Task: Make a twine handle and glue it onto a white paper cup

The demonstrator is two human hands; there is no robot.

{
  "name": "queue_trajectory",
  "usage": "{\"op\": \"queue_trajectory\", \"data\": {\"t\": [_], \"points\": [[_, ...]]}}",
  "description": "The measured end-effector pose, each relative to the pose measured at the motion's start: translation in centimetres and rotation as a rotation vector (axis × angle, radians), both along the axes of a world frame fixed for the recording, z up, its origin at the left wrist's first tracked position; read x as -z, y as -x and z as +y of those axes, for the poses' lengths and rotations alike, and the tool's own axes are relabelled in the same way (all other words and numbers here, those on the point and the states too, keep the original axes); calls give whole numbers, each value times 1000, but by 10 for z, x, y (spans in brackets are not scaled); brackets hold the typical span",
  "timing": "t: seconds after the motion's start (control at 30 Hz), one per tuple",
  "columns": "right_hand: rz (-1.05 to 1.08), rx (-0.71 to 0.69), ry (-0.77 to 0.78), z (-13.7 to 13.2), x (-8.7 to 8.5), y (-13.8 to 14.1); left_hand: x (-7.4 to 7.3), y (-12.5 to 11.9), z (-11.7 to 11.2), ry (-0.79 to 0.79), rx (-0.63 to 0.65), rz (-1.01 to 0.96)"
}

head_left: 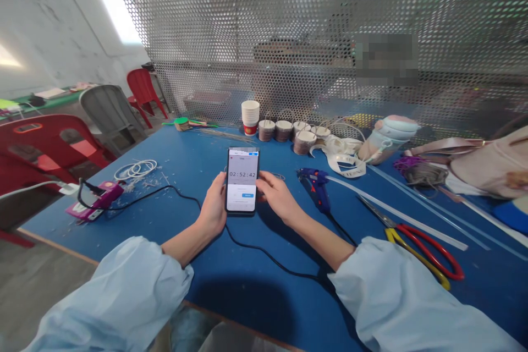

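Note:
A black-framed smartphone (241, 190) is held upright above the blue table (165, 264), its lit screen showing a timer that reads 02:52:42. My left hand (214, 203) is closed around the phone's left edge. On the other side, my right hand (277, 192) grips the right edge with its fingers bent against it. To the right lies a blue glue gun (315, 181) with a long glue stick (396, 209) behind it. Scissors (412, 242) with one red and one yellow handle rest beyond my right forearm.
A stack of paper cups (249, 116) and several twine-wrapped cups (284, 130) stand along a perforated metal screen (231, 27). A purple power adapter (94, 202) sits at left beside coiled white cord (136, 169). A black cable crosses the table. A light-blue bottle (388, 137) lies back right.

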State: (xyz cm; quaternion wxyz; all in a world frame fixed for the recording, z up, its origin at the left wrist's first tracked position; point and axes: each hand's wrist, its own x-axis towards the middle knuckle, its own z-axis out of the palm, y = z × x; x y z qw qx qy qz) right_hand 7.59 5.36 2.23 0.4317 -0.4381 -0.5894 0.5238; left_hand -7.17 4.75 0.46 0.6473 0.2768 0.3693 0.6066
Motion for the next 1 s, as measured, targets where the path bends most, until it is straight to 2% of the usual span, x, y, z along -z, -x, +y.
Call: {"op": "queue_trajectory", "data": {"t": [0.43, 1.0], "points": [[52, 30, -45, 6, -2, -1, -5, -3, -3, 7, -22, 15], [32, 108, -87, 15, 0, -5, -8, -8, -8, 51, 41, 22]]}}
